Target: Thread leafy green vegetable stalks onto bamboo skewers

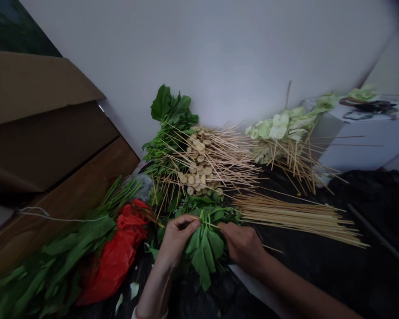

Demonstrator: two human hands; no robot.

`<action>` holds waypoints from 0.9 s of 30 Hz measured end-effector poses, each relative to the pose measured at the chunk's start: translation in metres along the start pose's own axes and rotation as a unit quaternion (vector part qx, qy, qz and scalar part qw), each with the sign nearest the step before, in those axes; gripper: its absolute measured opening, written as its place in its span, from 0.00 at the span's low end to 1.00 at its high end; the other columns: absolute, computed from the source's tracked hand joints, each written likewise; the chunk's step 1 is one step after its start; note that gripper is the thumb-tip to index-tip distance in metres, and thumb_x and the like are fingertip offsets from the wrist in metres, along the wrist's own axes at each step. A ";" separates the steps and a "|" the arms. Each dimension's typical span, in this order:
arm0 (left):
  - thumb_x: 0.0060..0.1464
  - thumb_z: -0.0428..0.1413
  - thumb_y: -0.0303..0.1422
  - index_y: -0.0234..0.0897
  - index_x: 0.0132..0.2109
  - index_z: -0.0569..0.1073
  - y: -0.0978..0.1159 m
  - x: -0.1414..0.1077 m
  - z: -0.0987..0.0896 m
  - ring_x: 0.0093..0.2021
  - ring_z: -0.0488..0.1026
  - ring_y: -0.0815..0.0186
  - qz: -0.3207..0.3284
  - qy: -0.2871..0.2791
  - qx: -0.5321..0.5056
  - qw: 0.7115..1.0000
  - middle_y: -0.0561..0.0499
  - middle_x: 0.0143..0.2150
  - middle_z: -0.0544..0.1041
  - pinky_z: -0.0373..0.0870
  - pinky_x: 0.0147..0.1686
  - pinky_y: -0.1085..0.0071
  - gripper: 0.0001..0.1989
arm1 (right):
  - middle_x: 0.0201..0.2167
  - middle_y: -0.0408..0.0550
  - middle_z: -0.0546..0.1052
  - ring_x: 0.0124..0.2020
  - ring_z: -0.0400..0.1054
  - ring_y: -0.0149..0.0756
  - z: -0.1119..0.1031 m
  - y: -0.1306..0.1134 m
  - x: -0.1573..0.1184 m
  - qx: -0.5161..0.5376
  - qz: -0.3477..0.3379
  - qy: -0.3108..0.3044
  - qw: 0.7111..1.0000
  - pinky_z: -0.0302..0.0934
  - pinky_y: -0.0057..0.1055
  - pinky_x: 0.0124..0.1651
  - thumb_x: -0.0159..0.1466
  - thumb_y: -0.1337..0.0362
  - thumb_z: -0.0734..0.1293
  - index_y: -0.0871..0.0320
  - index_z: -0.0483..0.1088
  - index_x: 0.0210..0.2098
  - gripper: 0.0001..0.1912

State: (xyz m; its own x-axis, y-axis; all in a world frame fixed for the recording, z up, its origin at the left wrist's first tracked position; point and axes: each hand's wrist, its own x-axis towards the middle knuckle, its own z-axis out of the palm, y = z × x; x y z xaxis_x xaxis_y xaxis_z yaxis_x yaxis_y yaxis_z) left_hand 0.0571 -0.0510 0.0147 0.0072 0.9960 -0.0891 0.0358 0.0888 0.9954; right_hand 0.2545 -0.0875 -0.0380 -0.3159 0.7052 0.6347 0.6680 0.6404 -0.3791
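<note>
Between my two hands hangs a bunch of green leaves [206, 248], its stems crossed by a thin wooden skewer [214, 225]. My left hand [179, 235] pinches the stems and the skewer's left end between thumb and finger. On the other side, my right hand [242, 243] is closed round the right part of that skewer. More leafy greens [199, 206] lie just behind my hands. To the right is a pile of bare skewers [295, 215].
Skewered pale round slices [199, 159] are stacked at the back, beside skewered greens [168, 133]. Skewered cabbage pieces [282, 126] stand back right, near a white box [362, 137]. A red plastic bag [119, 252] and leafy stalks [53, 261] lie left, below a cardboard box [43, 137].
</note>
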 end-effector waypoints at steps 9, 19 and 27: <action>0.45 0.65 0.38 0.38 0.36 0.83 0.030 0.030 -0.031 0.35 0.76 0.60 0.044 -0.091 0.131 0.986 0.44 0.35 0.82 0.70 0.38 0.69 0.11 | 0.22 0.44 0.70 0.22 0.63 0.33 -0.011 -0.011 0.006 -0.032 -0.091 0.041 0.994 0.52 0.31 0.27 0.66 0.74 0.52 0.62 0.65 0.41 0.12; 0.46 0.65 0.31 0.42 0.37 0.83 -0.001 0.064 0.043 0.43 0.72 0.55 0.230 -0.162 0.427 0.859 0.46 0.37 0.79 0.65 0.45 0.63 0.08 | 0.23 0.45 0.70 0.22 0.63 0.35 -0.012 -0.009 0.006 -0.047 -0.107 0.035 0.993 0.52 0.33 0.26 0.65 0.73 0.54 0.62 0.65 0.43 0.11; 0.48 0.61 0.30 0.40 0.33 0.81 0.001 0.070 0.031 0.36 0.73 0.60 0.208 -0.147 0.326 0.911 0.49 0.32 0.79 0.66 0.40 0.67 0.04 | 0.23 0.45 0.70 0.22 0.63 0.34 -0.011 -0.008 0.006 -0.053 -0.098 0.034 0.993 0.53 0.33 0.26 0.64 0.75 0.53 0.61 0.65 0.43 0.13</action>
State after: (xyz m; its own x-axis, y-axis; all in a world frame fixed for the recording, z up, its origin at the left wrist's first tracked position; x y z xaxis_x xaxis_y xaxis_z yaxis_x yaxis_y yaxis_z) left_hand 0.0887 0.0180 0.0081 0.4186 0.8880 0.1904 0.5537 -0.4157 0.7216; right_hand 0.2549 -0.0915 -0.0233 -0.4035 0.5452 0.7348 0.6660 0.7257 -0.1727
